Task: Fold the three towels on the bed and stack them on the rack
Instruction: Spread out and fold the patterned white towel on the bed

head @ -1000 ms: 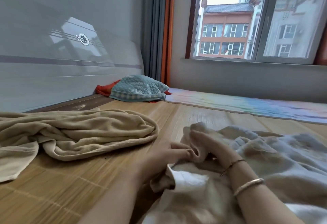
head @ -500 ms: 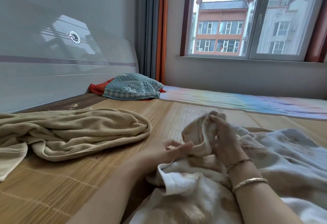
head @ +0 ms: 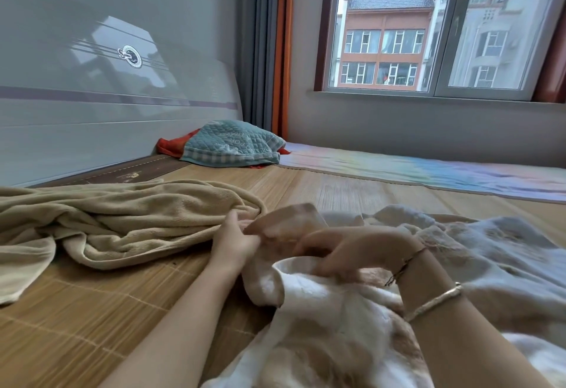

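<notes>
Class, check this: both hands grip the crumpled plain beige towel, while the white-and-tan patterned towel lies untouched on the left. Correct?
No, the towels are swapped. In the head view the left hand and right hand grip the white-and-tan patterned towel; the crumpled plain beige towel lies untouched on the left.

Woven bamboo mat over the bed, beyond the fingers. Glossy grey headboard with a round emblem far left of the fingers. Grey and orange curtains in the corner. Sliding window ahead, daylight, brick building outside. Pastel sheet under the sill.
</notes>
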The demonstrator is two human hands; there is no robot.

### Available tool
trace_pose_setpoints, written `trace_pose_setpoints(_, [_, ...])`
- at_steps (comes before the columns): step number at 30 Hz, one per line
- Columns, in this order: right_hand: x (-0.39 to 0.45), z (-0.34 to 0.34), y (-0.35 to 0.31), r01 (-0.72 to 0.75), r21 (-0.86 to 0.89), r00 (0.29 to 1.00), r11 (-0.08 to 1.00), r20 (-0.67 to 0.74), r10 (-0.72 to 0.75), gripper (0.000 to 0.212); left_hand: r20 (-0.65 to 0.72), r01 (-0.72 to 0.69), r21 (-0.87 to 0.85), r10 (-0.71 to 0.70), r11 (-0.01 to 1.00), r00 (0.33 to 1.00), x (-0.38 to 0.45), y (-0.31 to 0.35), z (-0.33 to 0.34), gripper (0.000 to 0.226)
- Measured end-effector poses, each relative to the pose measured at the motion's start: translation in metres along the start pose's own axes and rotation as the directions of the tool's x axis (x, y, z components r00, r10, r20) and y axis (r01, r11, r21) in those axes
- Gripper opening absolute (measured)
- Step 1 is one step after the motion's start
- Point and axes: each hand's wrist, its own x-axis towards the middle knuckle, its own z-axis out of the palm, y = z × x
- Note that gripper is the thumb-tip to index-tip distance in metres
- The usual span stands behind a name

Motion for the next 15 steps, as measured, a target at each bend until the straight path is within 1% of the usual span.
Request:
trace_pose_setpoints(2, [-0.001,-0.004,-0.004,-0.083,-0.145,0.996,0.986,0.011,0.085,0.040,0.131,-0.180,0.085,0.168,0.980,0.977,-0.009,0.006,0.005,0.068])
trace_pose_setpoints(3, [-0.002,-0.006,-0.004,-0.106,-0.198,0.994,0.975,0.016,0.111,0.044,0.207,-0.269,0.120,0.241,0.956,0.948,-0.014,0.009,0.008,0.073])
trace_pose_setpoints(4, [-0.003,-0.008,-0.002,-0.112,-0.243,0.992,0.964,0.022,0.121,0.046,0.278,-0.337,0.146,0.288,0.930,0.916,-0.018,0.013,0.010,0.071])
trace_pose_setpoints(5, [-0.003,-0.008,0.000,-0.121,-0.273,0.992,0.954,0.008,0.128,0.043,0.333,-0.388,0.158,0.321,0.908,0.887,-0.020,0.015,0.011,0.064])
trace_pose_setpoints(6, [-0.004,-0.008,0.003,-0.136,-0.294,0.991,0.946,-0.049,0.127,0.033,0.363,-0.425,0.162,0.347,0.891,0.865,-0.021,0.019,0.014,0.056])
trace_pose_setpoints(7, [-0.001,-0.008,0.007,-0.157,-0.285,0.982,0.946,-0.147,0.118,0.022,0.369,-0.453,0.164,0.371,0.876,0.852,-0.022,0.022,0.016,0.047])
trace_pose_setpoints(8, [0.003,-0.008,0.011,-0.165,-0.235,0.954,0.958,-0.284,0.095,0.012,0.359,-0.475,0.180,0.393,0.861,0.847,-0.022,0.024,0.018,0.039])
trace_pose_setpoints(9, [0.008,-0.009,0.014,-0.149,-0.155,0.888,0.977,-0.456,0.063,0.009,0.331,-0.495,0.200,0.417,0.846,0.847,-0.022,0.025,0.019,0.032])
trace_pose_setpoints(10, [0.012,-0.010,0.015,-0.099,-0.068,0.779,0.993,-0.626,0.034,0.011,0.281,-0.493,0.224,0.428,0.841,0.859,-0.019,0.024,0.020,0.025])
trace_pose_setpoints(11, [0.014,-0.011,0.013,-0.009,-0.042,0.656,0.999,-0.755,-0.026,0.012,0.207,-0.462,0.220,0.421,0.859,0.883,-0.018,0.027,0.018,0.020])
trace_pose_setpoints(12, [0.016,-0.013,0.009,0.089,-0.077,0.566,0.993,-0.817,-0.114,0.012,0.115,-0.393,0.177,0.377,0.902,0.919,-0.015,0.028,0.017,0.017])
trace_pose_setpoints(13, [0.017,-0.013,0.005,0.167,-0.129,0.535,0.977,-0.821,-0.200,0.012,0.025,-0.297,0.094,0.296,0.950,0.955,-0.012,0.031,0.014,0.016])
trace_pose_setpoints(14, [0.017,-0.012,-0.002,0.226,-0.171,0.545,0.959,-0.794,-0.270,0.013,-0.034,-0.188,-0.023,0.187,0.982,0.982,-0.008,0.035,0.009,0.017])
trace_pose_setpoints(15, [0.018,-0.010,-0.006,0.250,-0.186,0.582,0.950,-0.755,-0.301,0.013,-0.024,-0.092,-0.154,0.090,0.984,0.996,-0.005,0.038,0.005,0.020])
